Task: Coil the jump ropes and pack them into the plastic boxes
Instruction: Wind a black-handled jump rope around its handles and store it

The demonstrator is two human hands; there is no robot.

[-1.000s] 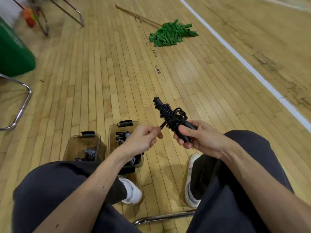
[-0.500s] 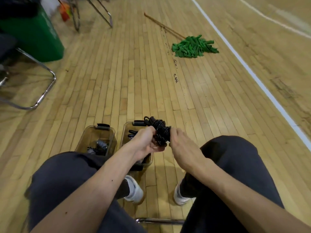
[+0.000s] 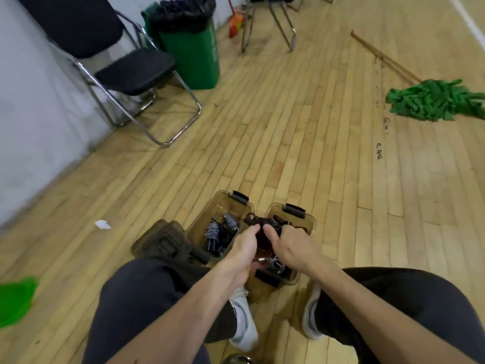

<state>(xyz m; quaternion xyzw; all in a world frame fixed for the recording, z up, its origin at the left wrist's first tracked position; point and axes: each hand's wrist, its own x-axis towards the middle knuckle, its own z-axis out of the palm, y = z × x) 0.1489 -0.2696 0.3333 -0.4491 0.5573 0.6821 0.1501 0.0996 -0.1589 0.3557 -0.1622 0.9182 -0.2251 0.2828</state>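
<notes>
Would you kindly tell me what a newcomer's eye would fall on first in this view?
The left hand and right hand grip a black coiled jump rope over the right plastic box at bottom centre, beside the left plastic box holding more ropes. A green mop lies on the floor at right, and a green bin stands by a black chair at upper left.

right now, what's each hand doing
left hand: grips the rope
right hand: holds the same rope, over the right box
</notes>
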